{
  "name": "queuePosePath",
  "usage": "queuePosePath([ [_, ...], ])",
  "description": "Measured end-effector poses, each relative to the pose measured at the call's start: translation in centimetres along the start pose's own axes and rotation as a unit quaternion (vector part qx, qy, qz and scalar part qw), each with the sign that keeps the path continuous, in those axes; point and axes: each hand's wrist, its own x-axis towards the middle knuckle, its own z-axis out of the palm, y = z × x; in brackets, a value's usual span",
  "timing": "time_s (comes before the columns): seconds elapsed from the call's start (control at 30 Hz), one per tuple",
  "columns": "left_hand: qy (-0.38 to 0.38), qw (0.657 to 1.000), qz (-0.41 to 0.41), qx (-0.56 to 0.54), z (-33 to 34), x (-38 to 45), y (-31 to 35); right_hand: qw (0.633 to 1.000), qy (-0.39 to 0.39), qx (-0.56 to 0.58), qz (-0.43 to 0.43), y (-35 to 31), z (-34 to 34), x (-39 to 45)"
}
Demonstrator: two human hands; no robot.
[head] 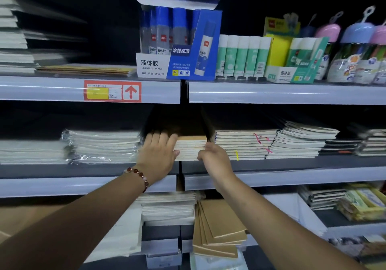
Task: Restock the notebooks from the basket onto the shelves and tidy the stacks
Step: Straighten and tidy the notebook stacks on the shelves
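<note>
A stack of brown-covered notebooks (pixel 191 147) lies on the middle shelf (pixel 292 181) at the centre. My left hand (pixel 159 154) grips the stack's left front corner, fingers laid over the top cover and thumb against the page edges. My right hand (pixel 213 156) holds the stack's right front corner, its fingers curled onto the page edges. Next to it on the right sits another notebook stack (pixel 242 144) with pink and yellow tags. Plastic-wrapped notebooks (pixel 102 145) lie to the left. The basket is out of view.
The upper shelf carries a blue liquid glue box (pixel 177 44), green glue sticks (pixel 242 56) and pastel-capped packs (pixel 355 50). A fan of brown notebooks (pixel 219 228) and white stacks (pixel 167 207) fill the lower shelf. More stacks (pixel 300 142) lie at right.
</note>
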Motion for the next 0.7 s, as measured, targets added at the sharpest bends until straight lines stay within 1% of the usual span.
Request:
queuePosePath([
  [0.1,-0.01,1.0,0.003,-0.025,-0.5,0.2,0.1,1.0,-0.012,-0.003,0.005,-0.3,-0.5,-0.1],
  [0.17,-0.007,0.999,0.029,-0.046,-0.3,0.4,0.0,1.0,-0.019,-0.012,0.002,-0.1,-0.4,0.1],
  [0.23,0.007,0.997,0.039,-0.065,-0.1,0.6,-0.2,0.999,-0.008,-0.031,-0.017,0.1,0.0,0.6],
  [0.33,0.021,0.994,0.026,-0.099,0.6,0.7,-0.2,0.997,0.001,-0.063,-0.049,0.5,1.1,0.4],
  [0.4,0.016,0.995,0.02,-0.097,0.5,0.7,0.0,0.992,0.001,-0.109,-0.07,0.8,1.3,0.2],
  [0.43,0.008,0.996,0.021,-0.089,0.2,0.7,0.1,0.984,0.002,-0.161,-0.082,0.7,1.1,0.0],
  [0.47,-0.005,0.997,0.022,-0.077,-0.1,0.7,0.1,0.968,-0.002,-0.23,-0.096,0.7,0.7,-0.1],
  [0.5,-0.021,0.997,0.02,-0.066,-0.6,0.5,0.1,0.943,-0.007,-0.314,-0.109,0.7,0.2,-0.2],
  [0.57,-0.044,0.997,0.016,-0.055,-1.8,-0.5,0.1,0.878,-0.025,-0.454,-0.15,0.3,-1.0,-0.4],
  [0.63,-0.039,0.998,0.013,-0.048,-3.9,-2.5,-0.2,0.826,-0.047,-0.521,-0.21,-0.3,-2.2,-0.8],
  [0.7,-0.03,0.999,0.019,-0.008,-6.5,-4.8,-1.7,0.79,-0.069,-0.55,-0.262,-1.2,-2.8,-1.1],
])
